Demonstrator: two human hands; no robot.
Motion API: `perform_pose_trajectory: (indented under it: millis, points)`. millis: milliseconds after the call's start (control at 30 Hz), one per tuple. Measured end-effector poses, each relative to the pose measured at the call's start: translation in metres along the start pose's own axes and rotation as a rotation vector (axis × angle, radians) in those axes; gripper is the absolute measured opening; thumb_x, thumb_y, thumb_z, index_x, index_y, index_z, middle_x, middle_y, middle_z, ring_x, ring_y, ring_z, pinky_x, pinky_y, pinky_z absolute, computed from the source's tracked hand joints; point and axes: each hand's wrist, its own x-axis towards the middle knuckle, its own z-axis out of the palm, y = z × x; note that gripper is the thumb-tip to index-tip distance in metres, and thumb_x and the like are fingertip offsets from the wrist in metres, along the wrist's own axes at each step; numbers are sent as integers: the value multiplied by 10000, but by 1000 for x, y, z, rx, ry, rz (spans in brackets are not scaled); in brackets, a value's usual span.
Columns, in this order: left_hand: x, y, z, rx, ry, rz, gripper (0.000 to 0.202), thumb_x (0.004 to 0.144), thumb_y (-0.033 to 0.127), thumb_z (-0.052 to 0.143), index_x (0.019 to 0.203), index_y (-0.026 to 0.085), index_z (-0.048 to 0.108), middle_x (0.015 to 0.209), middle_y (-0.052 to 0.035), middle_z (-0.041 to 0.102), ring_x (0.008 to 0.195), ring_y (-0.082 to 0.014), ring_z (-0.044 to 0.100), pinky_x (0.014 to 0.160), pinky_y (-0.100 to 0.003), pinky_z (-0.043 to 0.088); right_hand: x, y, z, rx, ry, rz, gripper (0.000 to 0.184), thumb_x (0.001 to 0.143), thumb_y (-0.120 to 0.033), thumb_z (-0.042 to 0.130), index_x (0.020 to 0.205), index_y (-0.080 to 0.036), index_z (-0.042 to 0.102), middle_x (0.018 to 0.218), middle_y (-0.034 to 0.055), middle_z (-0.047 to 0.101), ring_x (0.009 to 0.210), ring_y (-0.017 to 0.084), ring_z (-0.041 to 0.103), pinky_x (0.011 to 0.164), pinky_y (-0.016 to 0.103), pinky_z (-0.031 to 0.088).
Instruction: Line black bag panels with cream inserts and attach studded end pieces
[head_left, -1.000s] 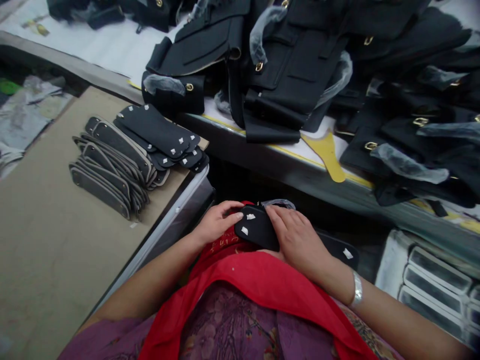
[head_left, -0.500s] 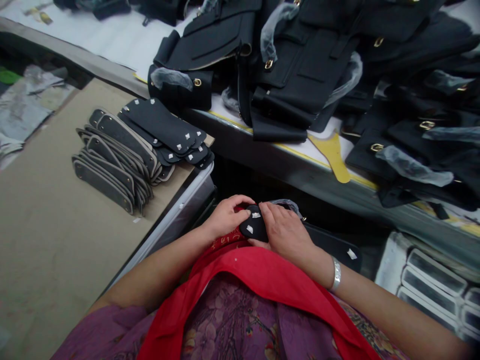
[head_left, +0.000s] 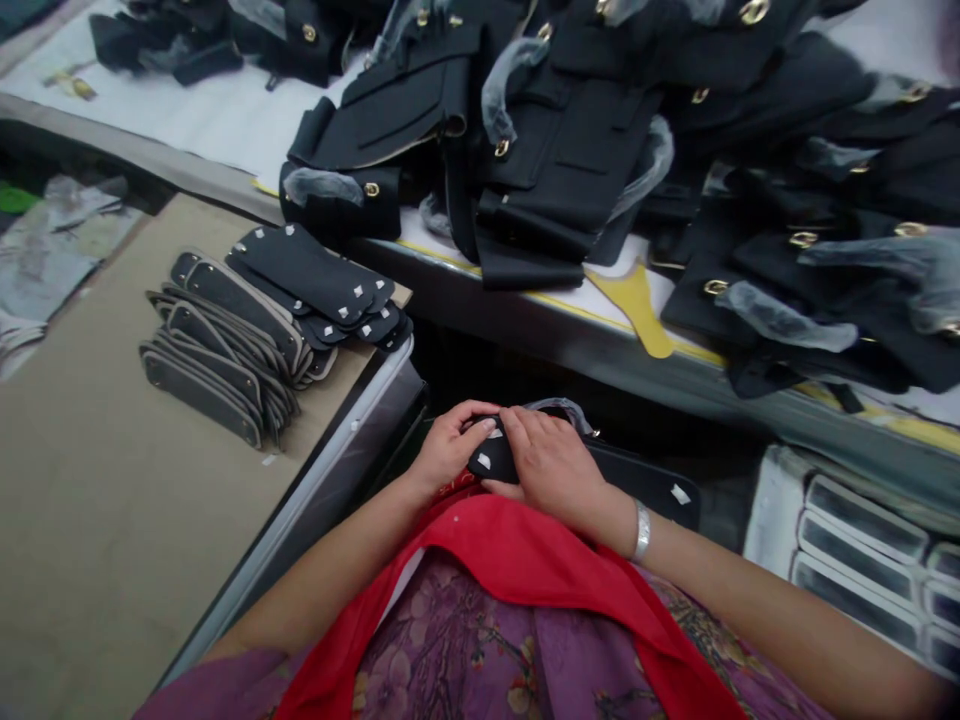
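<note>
In front of my red apron, both hands grip a long black panel [head_left: 654,482] with rounded ends and small white tabs stuck on it. My left hand [head_left: 448,450] pinches its left end, thumb on top near a tab and fingers around the far edge. My right hand [head_left: 559,468] is closed over the panel just beside it, covering its middle; the fingertips of both hands nearly meet. Just beyond my right hand shows a plastic-wrapped handle [head_left: 566,408] with a gold fitting; what it is attached to is hidden.
On the brown board [head_left: 82,480] at left lie grey-edged panels [head_left: 217,360] and a pile of black panels with white tabs [head_left: 307,270]. Black bags [head_left: 555,150] crowd the bench ahead, with a yellow tool-shaped piece [head_left: 637,310] at its edge. Framed strips [head_left: 862,560] stand at right.
The view has shifted slightly, so the bench and bags appear further left. My left thumb now lies over part of the upper white tab; both hands keep their hold on the panel.
</note>
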Motion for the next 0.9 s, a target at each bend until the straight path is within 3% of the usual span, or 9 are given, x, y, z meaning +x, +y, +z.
perform_pose_trajectory:
  millis: [167, 233, 300, 400, 500, 633, 700, 767, 900]
  points:
    - [-5, -3, 0, 180, -14, -21, 379, 840, 398, 495, 1145, 189, 575, 1196, -65, 602, 1099, -200, 553, 961, -321, 423, -25, 8, -13, 120, 102, -64, 918, 680, -710, 539, 1318, -73, 368, 1283, 194, 484, 1181, 300, 428, 1011, 458, 309]
    - [-3, -6, -3, 275, -13, -33, 461, 846, 438, 475, 1239, 199, 502, 1230, -81, 576, 1098, -213, 559, 939, -345, 446, -55, 24, -21, 143, 210, -6, 841, 741, -658, 518, 1339, -92, 347, 1323, 176, 460, 1244, 270, 379, 1069, 464, 243]
    - [-3, -2, -6, 452, 46, 54, 530, 836, 463, 489, 1298, 207, 433, 1242, -99, 555, 1117, -238, 545, 954, -398, 435, -95, 43, -27, 162, 354, 186, 669, 813, -530, 514, 1319, -116, 376, 1318, 163, 468, 1248, 246, 382, 1067, 459, 260]
    - [-8, 20, 2, 776, 143, 360, 566, 811, 453, 546, 1309, 221, 410, 1282, -114, 506, 1214, -281, 451, 1034, -475, 337, -154, 68, -30, 325, 506, 594, 430, 820, -422, 538, 1149, -148, 503, 1131, 137, 577, 1045, 221, 538, 902, 406, 434]
    - [-11, 48, 40, 909, -50, 653, 553, 812, 451, 555, 1300, 235, 410, 1284, -106, 508, 1226, -270, 439, 1068, -473, 290, -184, 82, -24, 588, 495, 861, 278, 809, -438, 536, 857, -165, 547, 783, 35, 597, 699, 145, 555, 654, 290, 466]
    - [-2, 59, 116, 939, -462, 797, 763, 738, 582, 583, 1342, 177, 354, 1339, -141, 469, 1247, -286, 413, 1075, -460, 270, -183, 84, -16, 802, 461, 863, 299, 801, -446, 539, 700, -165, 524, 641, -19, 528, 598, 104, 472, 569, 237, 395]
    - [2, 54, 145, 972, -529, 788, 867, 678, 616, 623, 1343, 133, 346, 1343, -169, 459, 1233, -313, 417, 1044, -466, 297, -179, 84, -14, 865, 450, 851, 304, 790, -442, 553, 680, -160, 532, 626, -23, 529, 580, 96, 458, 551, 228, 378]
    - [5, 49, 162, 1030, -533, 760, 875, 644, 613, 656, 1308, 113, 382, 1302, -176, 491, 1184, -327, 452, 1002, -464, 329, -178, 86, -12, 886, 448, 850, 304, 779, -435, 568, 662, -156, 543, 613, -23, 535, 565, 91, 450, 535, 223, 364]
    - [7, 48, 167, 1141, -508, 733, 773, 648, 607, 652, 1215, 122, 455, 1180, -151, 565, 1079, -313, 511, 924, -430, 374, -180, 90, -10, 865, 455, 847, 289, 771, -417, 579, 651, -154, 573, 599, -21, 551, 547, 87, 454, 511, 216, 350]
